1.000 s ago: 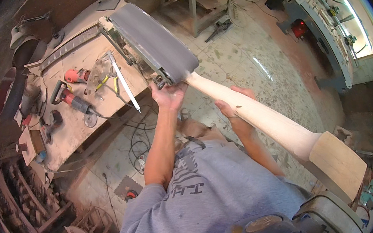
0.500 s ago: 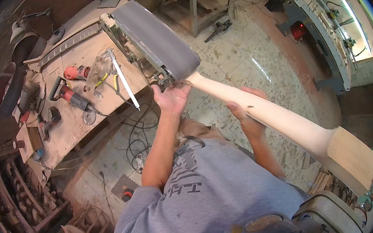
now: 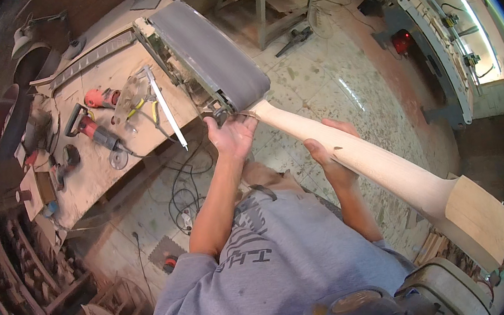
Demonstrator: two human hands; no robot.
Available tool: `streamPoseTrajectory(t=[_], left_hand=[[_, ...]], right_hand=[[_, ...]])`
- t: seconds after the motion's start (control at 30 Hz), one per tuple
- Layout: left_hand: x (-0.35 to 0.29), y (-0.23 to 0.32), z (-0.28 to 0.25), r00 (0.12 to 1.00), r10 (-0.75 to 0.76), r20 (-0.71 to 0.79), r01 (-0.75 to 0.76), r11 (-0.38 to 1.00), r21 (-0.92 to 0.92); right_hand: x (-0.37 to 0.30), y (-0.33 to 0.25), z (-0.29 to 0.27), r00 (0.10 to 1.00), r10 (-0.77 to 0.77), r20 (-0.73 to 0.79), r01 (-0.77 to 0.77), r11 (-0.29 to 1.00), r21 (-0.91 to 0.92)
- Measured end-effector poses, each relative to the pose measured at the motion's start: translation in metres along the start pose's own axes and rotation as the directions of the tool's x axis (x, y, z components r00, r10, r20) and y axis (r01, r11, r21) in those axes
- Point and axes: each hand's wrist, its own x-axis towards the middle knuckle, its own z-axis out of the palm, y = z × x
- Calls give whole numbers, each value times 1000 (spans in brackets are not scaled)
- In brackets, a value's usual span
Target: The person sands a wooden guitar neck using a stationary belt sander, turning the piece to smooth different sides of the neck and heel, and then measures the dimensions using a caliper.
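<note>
A long pale wooden leg (image 3: 384, 157) slants from the middle of the view to the lower right. It tapers toward the left and flares into a square block at the right. Its narrow end meets the lower end of the belt sander (image 3: 214, 52), whose grey belt faces up; the exact contact is hard to see. My left hand (image 3: 232, 136) is palm up, thumb spread, its fingers reaching beneath the narrow end and supporting it. Around the middle of the leg my right hand (image 3: 333, 154) is closed, thumb on the near side and fingers over the far side. A small dark mark shows there.
On the dusty workbench (image 3: 98, 189) at left lie a red angle grinder (image 3: 97, 132), a caliper (image 3: 165, 108), and yellow-handled pliers (image 3: 136, 108). Black cables (image 3: 187, 197) coil on the floor beneath. A machine with a red light (image 3: 401, 42) stands at the right.
The leg's block end has shifted slightly down and to the right. Both hands keep nearly the same places on the wood.
</note>
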Motion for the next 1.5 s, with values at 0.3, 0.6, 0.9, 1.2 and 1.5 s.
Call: streamPoseTrajectory(t=[0.3, 0.6, 0.9, 1.2, 1.5], left_hand=[[16, 14, -22, 1000, 14, -18, -14, 1000, 3], [18, 13, -20, 1000, 5, 15, -5, 999, 40], [18, 11, -11, 997, 36, -75, -30, 997, 72], [22, 15, -10, 997, 6, -83, 2, 995, 96], [9, 5, 1, 999, 39, -34, -35, 995, 96]], right_hand=[[5, 5, 17, 998, 61, 24, -62, 997, 39], [7, 4, 23, 996, 92, -21, -90, 993, 79], [9, 0, 26, 991, 131, 1, -131, 988, 80], [2, 13, 32, 999, 36, -16, -36, 999, 0], [-3, 12, 22, 996, 92, -12, -90, 991, 95]])
